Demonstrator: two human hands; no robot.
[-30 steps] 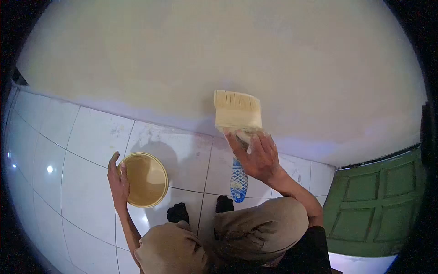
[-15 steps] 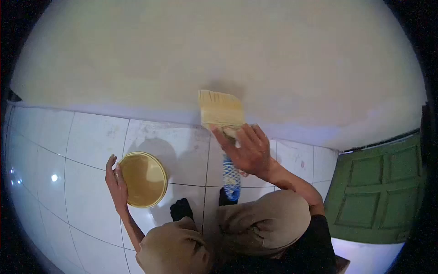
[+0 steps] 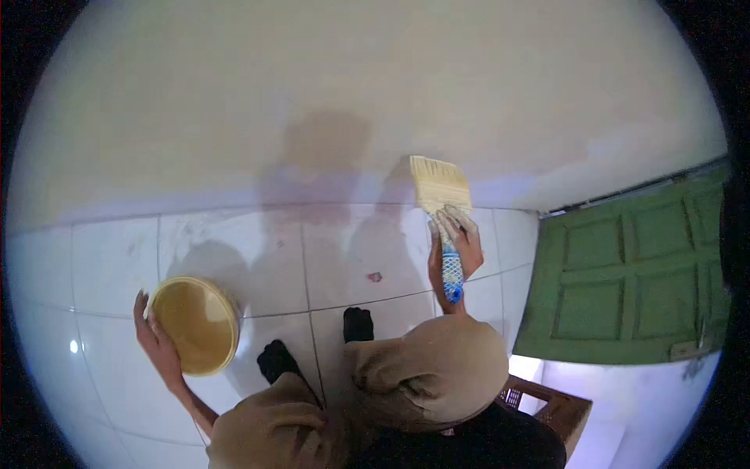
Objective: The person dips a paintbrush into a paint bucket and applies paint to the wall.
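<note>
A wide paintbrush (image 3: 442, 187) with cream-coated bristles and a blue-and-white patterned handle is held in my right hand (image 3: 466, 242), its bristle tip up against the lower part of the wall (image 3: 500, 94). The fingers wrap around the brush where bristles meet handle, and they carry pale smears. To the left, my left hand (image 3: 158, 344) curves along the outer side of a round yellow bucket (image 3: 236, 332). Tan, paint-like liquid fills part of the bucket.
White floor tiles (image 3: 344, 258) meet the wall, which has pale, bluish patches along its base. A green panelled door (image 3: 625, 273) stands at the right. Behind my right knee is brown wooden furniture (image 3: 558, 410). My black-socked feet (image 3: 358, 324) rest between bucket and brush.
My right hand has moved right along the wall with the paintbrush, and its handle now shows in front of the palm. The view has shifted; the left hand stays at the bucket.
</note>
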